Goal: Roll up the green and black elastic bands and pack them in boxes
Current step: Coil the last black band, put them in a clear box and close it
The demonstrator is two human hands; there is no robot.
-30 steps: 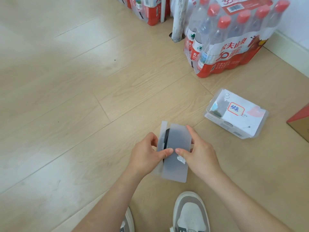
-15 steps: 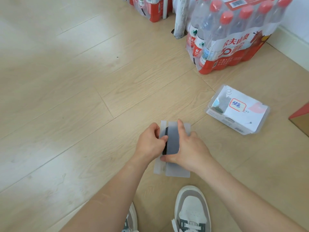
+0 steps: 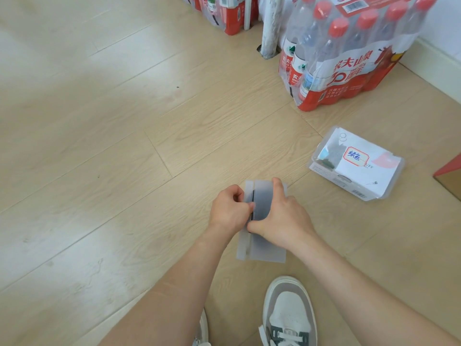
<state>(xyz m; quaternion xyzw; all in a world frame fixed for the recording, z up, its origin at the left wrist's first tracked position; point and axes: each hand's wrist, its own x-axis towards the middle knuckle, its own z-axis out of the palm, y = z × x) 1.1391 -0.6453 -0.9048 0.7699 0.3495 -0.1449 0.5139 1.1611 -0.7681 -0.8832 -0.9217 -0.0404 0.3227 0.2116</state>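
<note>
A frosted translucent plastic box [image 3: 267, 250] lies on the wooden floor just ahead of my shoes. A dark band shows as a black strip [image 3: 252, 203] in the gap at the lid's left edge. My left hand [image 3: 229, 211] grips the box's left edge with curled fingers. My right hand [image 3: 282, 218] lies over the lid, its thumb hooked at the lid's left edge and its fingers spread across the top. A second clear box [image 3: 356, 166] with a white label and something dark green inside rests closed on the floor to the right.
A shrink-wrapped pack of red-capped water bottles [image 3: 349, 53] stands at the back right, another pack [image 3: 224, 11] behind it. A grey post [image 3: 270, 28] rises between them. A red-edged cardboard box [image 3: 451, 176] sits at the right edge. My shoes [image 3: 289, 313] are just below the box.
My right hand moved from pinching the lid's near edge to lying over the lid. The lid came down over the dark band. My left hand closed on the box's left edge.
</note>
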